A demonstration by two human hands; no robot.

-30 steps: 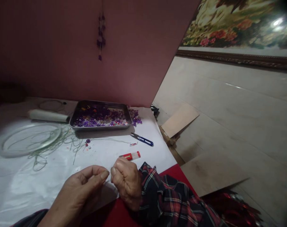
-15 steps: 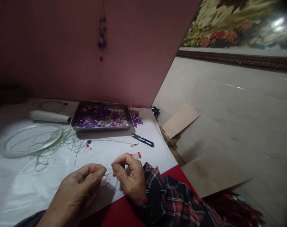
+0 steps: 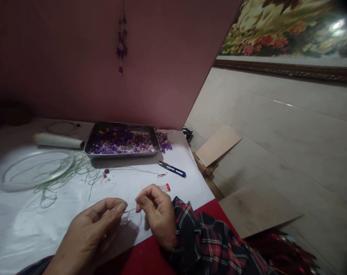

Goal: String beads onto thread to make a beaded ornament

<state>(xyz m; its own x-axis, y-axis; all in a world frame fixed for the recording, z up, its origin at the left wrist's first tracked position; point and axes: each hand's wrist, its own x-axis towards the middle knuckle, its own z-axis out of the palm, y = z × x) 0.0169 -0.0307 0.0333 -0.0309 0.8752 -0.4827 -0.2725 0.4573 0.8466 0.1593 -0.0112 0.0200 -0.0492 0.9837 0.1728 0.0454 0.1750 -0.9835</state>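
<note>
Thin thread (image 3: 130, 211) runs between my two hands, low over the white-covered table. My left hand (image 3: 100, 223) is closed, thumb and forefinger pinched on one part of the thread. On the right, my right hand (image 3: 156, 210) pinches the thread too, its fingertips a short way from the left ones. A small clear box with red ends (image 3: 164, 187) lies just beyond my right hand. Blue thread snips (image 3: 173, 169) rest farther back. Behind my hands stands a metal tray (image 3: 124, 156) of purple, clear and red beads.
At the left lie a white ring (image 3: 7, 183), tangled green thread (image 3: 51, 187) and a pale roll (image 3: 58, 141). Loose beads (image 3: 106, 171) sit before the tray. A purple bead strand (image 3: 121, 47) hangs at the pink wall. Cardboard (image 3: 219, 146) lies beyond the table's right edge.
The view has shifted very slightly. Both hands keep their pinch, with hardly any movement of the fingers.
</note>
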